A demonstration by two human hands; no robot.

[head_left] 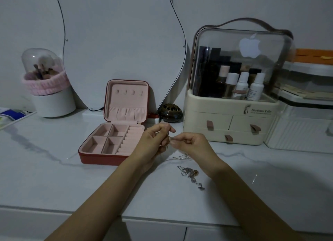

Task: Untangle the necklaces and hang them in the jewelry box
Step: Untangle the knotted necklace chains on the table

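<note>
Just right of the frame's centre, a person's left hand (156, 138) and right hand (189, 141) meet above a white marble-veined tabletop (54, 177), both with fingers curled to pinch a small gold-coloured tangle of necklace chain (169, 140) held between them; the chain is too fine to trace link by link. The step in hand appears to be the untangling itself, with nothing yet hung. Below the hands, toward lower centre-right, a silver chain heap with a small gold pendant (190, 174) lies on the tabletop, its long axis running from upper left to lower right, and a thinner silver strand (182, 157) lies just above it. At centre-left the red zip jewelry box with pink lining (115, 132) stands open, its lid upright and four hooks (129, 92) in a row near the lid's top, all bare. The next move likely calls for teasing one strand free, then carrying it left to a hook.
</note>
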